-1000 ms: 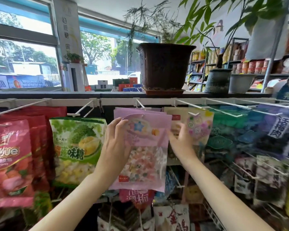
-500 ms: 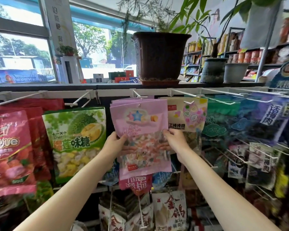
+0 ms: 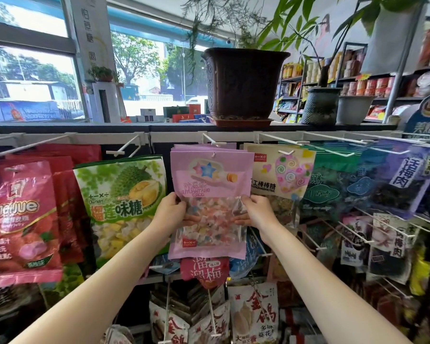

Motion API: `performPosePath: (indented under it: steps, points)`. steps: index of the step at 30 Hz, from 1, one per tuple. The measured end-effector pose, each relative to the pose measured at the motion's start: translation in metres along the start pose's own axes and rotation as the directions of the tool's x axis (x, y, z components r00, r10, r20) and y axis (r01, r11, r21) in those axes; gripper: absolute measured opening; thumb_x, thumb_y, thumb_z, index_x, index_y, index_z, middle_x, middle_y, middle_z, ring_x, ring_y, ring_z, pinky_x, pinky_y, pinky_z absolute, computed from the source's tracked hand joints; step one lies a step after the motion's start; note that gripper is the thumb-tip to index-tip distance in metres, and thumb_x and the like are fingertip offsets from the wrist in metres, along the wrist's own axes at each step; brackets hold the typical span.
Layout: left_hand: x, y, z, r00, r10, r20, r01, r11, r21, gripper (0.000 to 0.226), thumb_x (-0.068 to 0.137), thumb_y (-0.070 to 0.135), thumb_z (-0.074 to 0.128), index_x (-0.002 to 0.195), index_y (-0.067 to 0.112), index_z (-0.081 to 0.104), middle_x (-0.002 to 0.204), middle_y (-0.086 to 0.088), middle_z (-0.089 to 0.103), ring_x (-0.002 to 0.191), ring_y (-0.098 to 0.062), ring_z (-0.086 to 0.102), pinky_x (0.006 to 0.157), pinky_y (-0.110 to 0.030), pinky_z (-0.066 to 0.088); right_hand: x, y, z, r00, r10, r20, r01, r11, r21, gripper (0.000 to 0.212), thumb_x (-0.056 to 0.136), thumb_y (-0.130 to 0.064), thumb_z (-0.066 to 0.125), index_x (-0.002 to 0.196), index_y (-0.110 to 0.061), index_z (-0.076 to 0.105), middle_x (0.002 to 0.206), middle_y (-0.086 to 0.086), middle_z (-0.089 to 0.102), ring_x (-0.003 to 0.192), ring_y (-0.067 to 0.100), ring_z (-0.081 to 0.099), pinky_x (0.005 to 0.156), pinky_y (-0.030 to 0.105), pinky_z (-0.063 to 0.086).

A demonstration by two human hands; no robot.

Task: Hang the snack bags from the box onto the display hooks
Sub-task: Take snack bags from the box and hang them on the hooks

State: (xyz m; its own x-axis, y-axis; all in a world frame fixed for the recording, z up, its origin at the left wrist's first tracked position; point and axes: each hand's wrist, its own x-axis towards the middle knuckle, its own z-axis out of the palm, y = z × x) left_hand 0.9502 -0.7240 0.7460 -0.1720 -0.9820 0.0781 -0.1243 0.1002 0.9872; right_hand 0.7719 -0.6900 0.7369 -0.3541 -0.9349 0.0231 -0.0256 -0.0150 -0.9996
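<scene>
Both hands hold a pink candy bag [image 3: 210,192] up at a shop's display rack, the left hand [image 3: 170,213] pinching its left edge and the right hand [image 3: 257,212] its right edge, thumbs in front and fingers [image 3: 241,216] showing through the clear lower panel from behind. Each grip is closed on the bag at about mid-height. The bag's top edge sits at the tip of a white wire hook [image 3: 210,141], directly above and between the two grips, in front of more pink bags of the same kind already hung there; whether the hole is threaded on the wire cannot be told.

The bag looks light and soft: thin, glossy film with loose small sweets pooled in the lower half. That weight below the grips should keep it hanging straight, but the film is likely slippery and will buckle if squeezed. The flat printed header above the grips appears stiffer and is the better place to hold when steering the punched hole onto the wire; a hold at the side edges, as now, suits supporting the load.

Just left of the left grip hangs a green durian candy bag [image 3: 121,197]; just right of the right grip, a cream lollipop bag [image 3: 282,173]. A brown plant pot [image 3: 243,83] stands on the shelf above.
</scene>
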Motion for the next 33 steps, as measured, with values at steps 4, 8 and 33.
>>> performPosePath:
  steps: [4,8,33]
  points:
    - [0.000,-0.002,0.002,0.999,0.035,-0.037,-0.034,0.999,0.030,0.019,0.099,0.013,0.038,0.112,0.007,0.050,0.083,-0.005,0.063,0.046,-0.007,0.064,0.046,-0.018,0.053,0.001,0.002,0.001,1.000,-0.007,-0.011,0.007,1.000,-0.029,0.018,0.100,-0.018,0.040,0.104,-0.006,0.053,0.079,0.016,0.061,0.054,0.021,0.061,0.048,0.024,0.053]
    - [-0.001,-0.003,0.000,0.996,0.072,-0.052,-0.069,0.996,0.064,0.020,0.099,0.015,0.038,0.111,0.007,0.052,0.086,-0.003,0.062,0.046,-0.005,0.064,0.045,-0.017,0.051,0.000,0.002,0.002,1.000,-0.009,-0.022,0.008,0.999,-0.048,0.020,0.100,-0.019,0.040,0.102,-0.006,0.055,0.085,0.019,0.061,0.055,0.022,0.061,0.046,0.022,0.053]
    - [-0.002,-0.005,-0.006,0.993,-0.049,-0.107,0.051,0.999,0.018,0.021,0.099,0.007,0.030,0.109,0.002,0.049,0.076,-0.005,0.056,0.056,-0.014,0.062,0.046,-0.019,0.051,0.008,0.010,-0.005,0.997,0.067,-0.030,-0.062,0.987,0.147,0.024,0.092,-0.019,0.058,0.105,0.002,0.057,0.076,0.012,0.061,0.046,0.016,0.064,0.046,0.022,0.054]
